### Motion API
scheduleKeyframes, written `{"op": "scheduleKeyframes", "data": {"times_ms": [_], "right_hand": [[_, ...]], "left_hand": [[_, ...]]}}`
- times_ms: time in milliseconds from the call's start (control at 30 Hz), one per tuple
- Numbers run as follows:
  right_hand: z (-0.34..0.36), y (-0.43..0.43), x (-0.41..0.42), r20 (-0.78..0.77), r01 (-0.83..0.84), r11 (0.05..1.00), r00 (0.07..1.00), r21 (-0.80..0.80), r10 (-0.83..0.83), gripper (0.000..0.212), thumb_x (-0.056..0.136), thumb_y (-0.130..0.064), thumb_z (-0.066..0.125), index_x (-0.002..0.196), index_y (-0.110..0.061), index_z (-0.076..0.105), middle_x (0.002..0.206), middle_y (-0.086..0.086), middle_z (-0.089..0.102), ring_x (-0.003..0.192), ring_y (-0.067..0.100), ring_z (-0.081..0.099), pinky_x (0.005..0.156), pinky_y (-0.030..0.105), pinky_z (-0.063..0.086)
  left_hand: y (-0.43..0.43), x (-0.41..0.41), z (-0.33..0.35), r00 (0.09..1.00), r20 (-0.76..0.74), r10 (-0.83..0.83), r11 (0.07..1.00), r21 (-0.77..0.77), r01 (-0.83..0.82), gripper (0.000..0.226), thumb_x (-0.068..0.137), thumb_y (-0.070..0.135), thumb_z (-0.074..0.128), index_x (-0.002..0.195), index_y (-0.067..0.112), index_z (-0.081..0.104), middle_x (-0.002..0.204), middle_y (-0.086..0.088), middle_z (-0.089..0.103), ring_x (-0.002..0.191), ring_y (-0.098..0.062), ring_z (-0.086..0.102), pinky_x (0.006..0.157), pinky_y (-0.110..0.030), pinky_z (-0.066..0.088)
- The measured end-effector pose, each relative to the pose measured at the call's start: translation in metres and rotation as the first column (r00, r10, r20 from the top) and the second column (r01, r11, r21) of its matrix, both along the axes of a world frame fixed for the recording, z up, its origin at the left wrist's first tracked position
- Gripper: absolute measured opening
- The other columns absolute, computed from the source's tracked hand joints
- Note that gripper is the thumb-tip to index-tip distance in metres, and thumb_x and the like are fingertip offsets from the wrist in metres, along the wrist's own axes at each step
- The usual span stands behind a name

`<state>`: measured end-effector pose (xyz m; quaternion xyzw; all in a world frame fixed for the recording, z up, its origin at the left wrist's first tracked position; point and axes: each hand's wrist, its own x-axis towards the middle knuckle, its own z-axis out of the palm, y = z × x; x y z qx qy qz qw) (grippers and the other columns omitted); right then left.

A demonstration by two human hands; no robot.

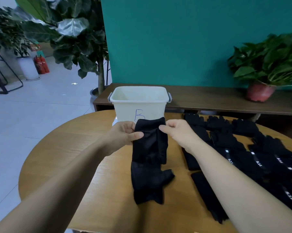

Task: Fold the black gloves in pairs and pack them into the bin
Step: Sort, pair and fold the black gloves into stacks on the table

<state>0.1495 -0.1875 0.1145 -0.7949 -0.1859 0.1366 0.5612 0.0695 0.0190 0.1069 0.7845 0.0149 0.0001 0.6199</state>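
Our bare left forearm (61,179) and right forearm (234,179) reached up from the bottom corners of the frame over the round wooden table (71,145). From right of centre to the right edge lay the loose black knitted gloves (259,162), spread flat and overlapping, some with small white labels. At the centre hung the pair of black knitted gloves (149,148) we were working on, its lower end draped onto the tabletop. Our left hand (125,132) pinched its upper left edge between thumb and curled fingers, and our right hand (177,131) pinched the upper right edge likewise. We judged the fabric light, limp and stretchy, neither slippery nor fragile. It would sag unless held at both top corners, and that upper end, seemingly the cuffs, looked the best place to grip. Behind the hands, in the upper middle, stood the cream plastic bin (138,105) marked B. What we could see of its inside showed no gloves.
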Motion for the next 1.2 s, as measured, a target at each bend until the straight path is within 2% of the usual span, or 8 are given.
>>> {"op": "scheduleKeyframes", "data": {"times_ms": [100,200,333,433,567,767,1067,1200], "right_hand": [[-0.005,0.001,0.000,0.019,-0.043,0.996,0.999,-0.077,0.044,0.032,0.066,-0.045,0.084,0.089,-0.026,0.072,0.094,-0.010,0.075,0.095,0.013,0.069,0.093,0.033,0.052],[-0.006,0.001,0.003,0.106,0.007,0.968,0.994,-0.252,0.021,0.027,0.065,-0.036,0.078,0.089,-0.026,0.070,0.089,-0.011,0.073,0.096,0.018,0.066,0.104,0.049,0.041],[-0.005,-0.001,0.008,0.066,-0.039,0.977,0.996,-0.209,0.054,0.035,0.055,-0.040,0.074,0.088,-0.028,0.071,0.089,-0.010,0.075,0.095,0.020,0.068,0.102,0.049,0.044],[0.002,-0.007,0.006,-0.017,-0.122,0.989,0.993,-0.087,0.121,0.021,0.079,-0.005,0.075,0.094,-0.019,0.071,0.096,-0.002,0.075,0.098,0.020,0.070,0.093,0.035,0.054],[0.006,-0.014,0.007,-0.019,-0.204,0.973,0.979,-0.108,0.203,0.037,0.082,0.013,0.065,0.099,-0.020,0.069,0.100,0.001,0.075,0.098,0.018,0.071,0.088,0.031,0.056],[0.004,-0.016,0.008,-0.047,-0.209,0.975,0.977,-0.078,0.206,0.039,0.082,0.016,0.060,0.100,-0.016,0.071,0.097,0.007,0.076,0.091,0.020,0.072,0.083,0.030,0.058],[0.005,-0.020,0.009,-0.059,-0.235,0.968,0.971,-0.083,0.231,0.045,0.081,0.020,0.055,0.099,-0.019,0.070,0.088,-0.003,0.075,0.085,0.012,0.071,0.070,0.021,0.055],[-0.002,-0.012,0.020,-0.005,-0.171,0.973,0.985,-0.156,0.172,0.034,0.077,0.003,0.066,0.091,-0.027,0.073,0.086,-0.002,0.077,0.092,0.019,0.071,0.092,0.037,0.054]], "left_hand": [[-0.011,0.000,0.001,1.000,-0.006,0.006,1.000,-0.014,-0.006,0.007,0.094,0.006,0.064,0.100,0.004,0.061,0.095,-0.010,0.076,0.090,-0.020,0.072,0.077,-0.031,0.058],[-0.019,0.000,0.004,1.000,-0.025,0.004,1.000,-0.007,-0.004,0.008,0.094,0.011,0.066,0.099,0.009,0.062,0.091,-0.006,0.077,0.086,-0.015,0.072,0.071,-0.022,0.054],[-0.020,0.003,0.009,0.999,-0.021,0.025,0.999,0.046,-0.024,0.013,0.095,0.025,0.066,0.100,0.013,0.067,0.097,-0.004,0.077,0.091,-0.013,0.069,0.083,-0.025,0.051],[-0.024,0.006,0.009,0.997,0.033,0.063,0.998,-0.017,-0.062,0.012,0.098,0.018,0.062,0.096,0.007,0.068,0.095,-0.004,0.077,0.087,-0.010,0.071,0.072,-0.016,0.052],[-0.029,0.004,0.005,0.992,0.066,0.109,0.993,-0.043,-0.106,0.015,0.099,0.017,0.060,0.099,0.003,0.067,0.095,-0.005,0.077,0.087,-0.011,0.072,0.070,-0.015,0.052],[-0.031,-0.002,0.005,0.998,-0.018,-0.062,0.994,-0.088,0.061,0.045,0.087,0.016,0.074,0.127,0.013,0.055,0.118,-0.001,0.072,0.110,-0.014,0.068,0.093,-0.028,0.054],[-0.026,-0.002,0.004,1.000,-0.003,-0.015,0.997,-0.076,0.015,0.021,0.090,0.004,0.069,0.111,0.009,0.066,0.100,-0.007,0.077,0.098,-0.018,0.072,0.078,-0.019,0.054],[-0.018,0.007,0.001,0.999,0.025,0.025,0.998,-0.055,-0.024,0.019,0.094,0.020,0.065,0.101,0.002,0.066,0.097,-0.003,0.077,0.093,-0.013,0.072,0.074,-0.015,0.052]]}}
